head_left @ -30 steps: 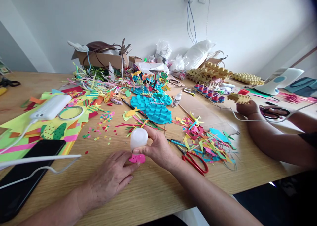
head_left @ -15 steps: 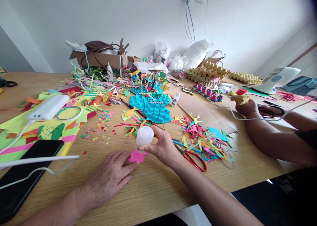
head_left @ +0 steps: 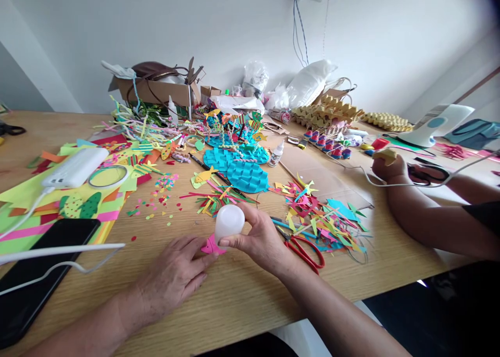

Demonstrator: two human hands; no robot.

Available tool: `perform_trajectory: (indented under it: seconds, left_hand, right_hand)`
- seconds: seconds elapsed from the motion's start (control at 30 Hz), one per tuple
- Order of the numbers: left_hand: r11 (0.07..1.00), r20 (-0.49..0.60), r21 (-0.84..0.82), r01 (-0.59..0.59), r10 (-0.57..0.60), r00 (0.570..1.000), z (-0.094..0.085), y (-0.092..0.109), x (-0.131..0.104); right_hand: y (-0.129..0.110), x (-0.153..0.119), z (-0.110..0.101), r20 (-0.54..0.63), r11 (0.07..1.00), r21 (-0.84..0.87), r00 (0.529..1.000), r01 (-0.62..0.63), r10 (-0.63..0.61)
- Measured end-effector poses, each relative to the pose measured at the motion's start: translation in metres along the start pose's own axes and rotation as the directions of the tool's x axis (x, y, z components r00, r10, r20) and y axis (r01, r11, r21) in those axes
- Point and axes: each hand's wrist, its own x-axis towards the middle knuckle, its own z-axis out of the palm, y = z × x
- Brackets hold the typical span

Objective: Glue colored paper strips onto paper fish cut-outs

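Upside down in my right hand (head_left: 260, 237) is a white glue bottle (head_left: 229, 222), its round base facing up toward me. Thumb and fingers wrap around it, and its nozzle is hidden below. Under the bottle a pink paper fish (head_left: 211, 245) lies on the table, partly covered by it. My left hand (head_left: 177, 268) rests palm down, its thumb and forefinger at the fish's edge, holding it in place. Red-handled scissors (head_left: 307, 253) lie just right of my right wrist, beside a heap of coloured paper scraps (head_left: 312, 206).
Beyond my hands stands a blue paper piece (head_left: 248, 176) with fish decorations, near another glue bottle (head_left: 276, 155). At left are a phone (head_left: 42, 279), a power bank (head_left: 74, 167) with cable, and paper sheets. A co-worker's hand (head_left: 386, 169) holds yellowish carton at right.
My right hand and the glue bottle have shifted slightly right and down, covering more of the fish. My left hand stays at the fish.
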Motion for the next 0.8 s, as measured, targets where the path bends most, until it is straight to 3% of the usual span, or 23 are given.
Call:
perform_trajectory:
  seconds: [0.43, 0.8]
  left_hand:
    - [0.999, -0.065, -0.025, 0.022, -0.024, 0.998, 0.003, -0.001, -0.001]
    - [0.998, -0.081, -0.036, 0.053, -0.055, 0.995, 0.004, -0.001, -0.003]
  right_hand:
    - [-0.005, -0.001, 0.003, 0.005, 0.998, -0.046, 0.999, -0.031, 0.032]
    - [-0.007, 0.0, 0.012, 0.025, 0.999, 0.012, 0.999, -0.046, 0.045]
